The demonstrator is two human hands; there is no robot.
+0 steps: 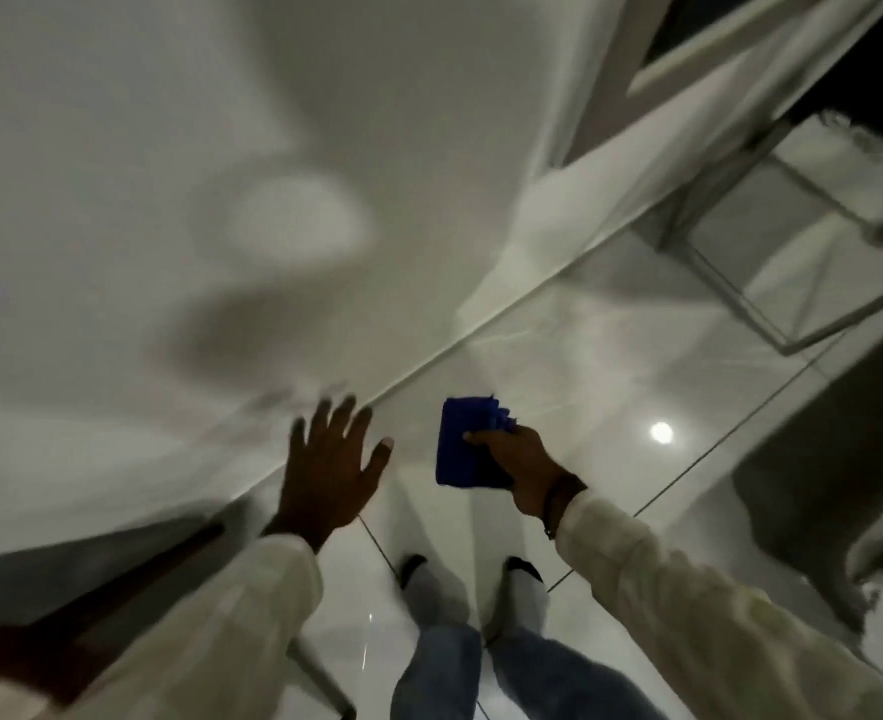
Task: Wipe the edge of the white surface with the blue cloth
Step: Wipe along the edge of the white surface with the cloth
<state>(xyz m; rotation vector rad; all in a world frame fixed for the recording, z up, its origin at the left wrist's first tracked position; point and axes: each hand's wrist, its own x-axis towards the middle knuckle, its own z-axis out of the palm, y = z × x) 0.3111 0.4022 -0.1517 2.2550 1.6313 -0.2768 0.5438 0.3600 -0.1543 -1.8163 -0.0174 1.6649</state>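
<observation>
Feet: two shoes (525,566) stand on the glossy tiled floor (611,387) at the near bottom, below blue trouser legs; the person stands just beside the surface's edge.
Sleeves: pale long sleeves cover both arms, reaching forward from the near corners.
Left hand: the left hand (331,467) is open with fingers spread, holding nothing, right at the near edge of the white surface; blur keeps me from telling whether it touches or hovers.
Right hand: the right hand (520,467) is closed around the blue cloth, thumb lying across its face, with a dark band at the wrist.
Cloth: the blue cloth (463,441) is folded into a thick pad and held up in the air over the floor, right of the edge and apart from it.
Surface: the white surface (179,148) fills the left and far part of the view, its edge (429,371) running diagonally from near left to far right.
Far right: a pale metal frame (792,283) stands on the floor, blurred.
Progress: the cloth is not on the edge, and no wiped track is discernible; judging by this, the whole length of the edge seems left to wipe.
Next: the cloth likely needs bringing left onto the edge.
</observation>
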